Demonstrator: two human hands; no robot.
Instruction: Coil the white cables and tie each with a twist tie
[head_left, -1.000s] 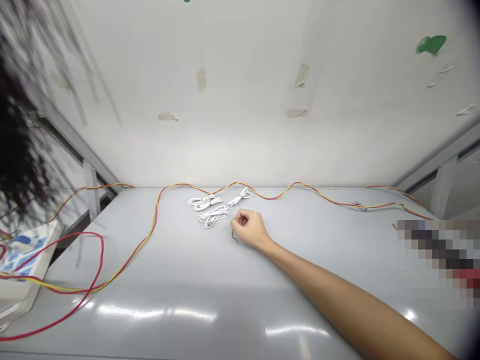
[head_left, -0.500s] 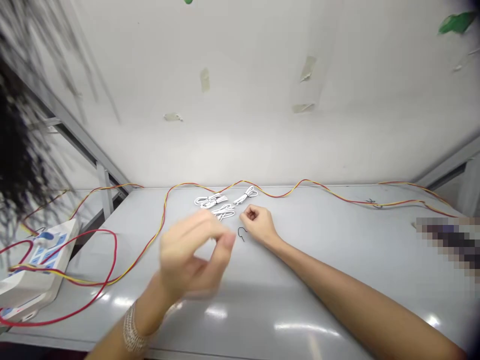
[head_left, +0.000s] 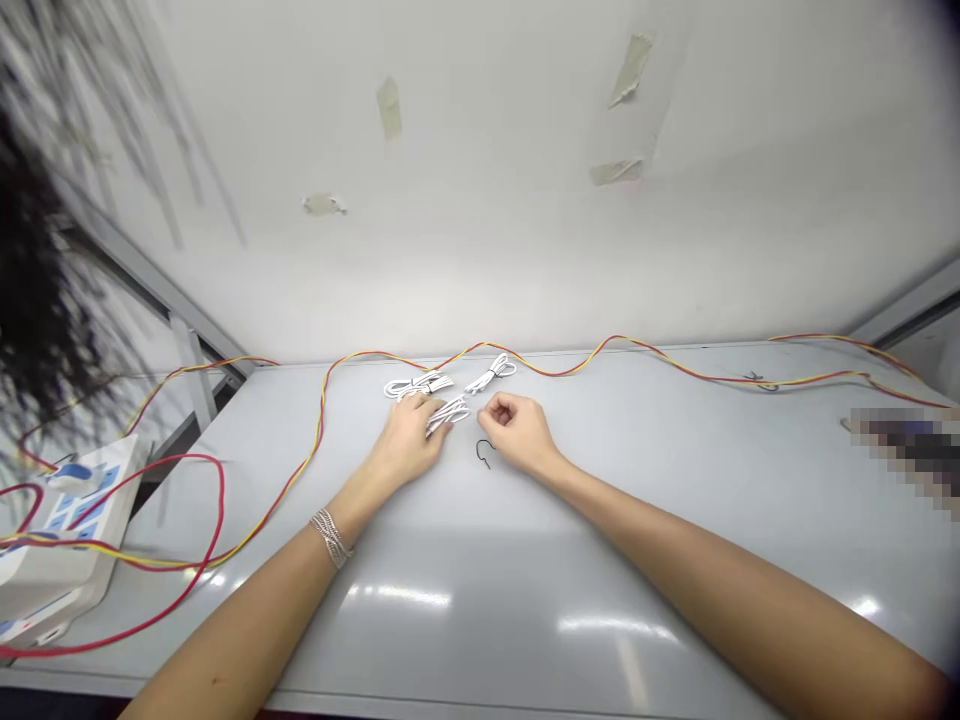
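A white-painted wall (head_left: 480, 200) dotted with scraps of beige tape rises behind a long pale grey table (head_left: 660, 480). A twisted red-and-yellow wire pair (head_left: 615, 345) snakes along the table's back edge, then curves down toward its left end. A white plastic power strip with blue markings (head_left: 75, 530) sits at that end, with a loop of thin red wire (head_left: 223, 490) lying across the table just beside it.

Near the middle of the table, toward the back edge, lie three small bundles of white cable. One bundle (head_left: 418, 385) sits to the left, another (head_left: 491, 375) to the right, and a third, a slanted white cable coil (head_left: 448, 415), sits nearest the person.

The person's left hand (head_left: 409, 440), with a silver beaded bracelet (head_left: 330, 537) at the wrist, is the nearer hand. Its grip lies over the coil's left end, fingers reaching onto the loops, though whether they have closed on it I cannot tell. The coil's long axis rises toward the right, away from that hand.

The right hand (head_left: 517, 430) stays apart, its grip curled narrow around nothing visible, just above a tiny black wire hook (head_left: 484, 453).
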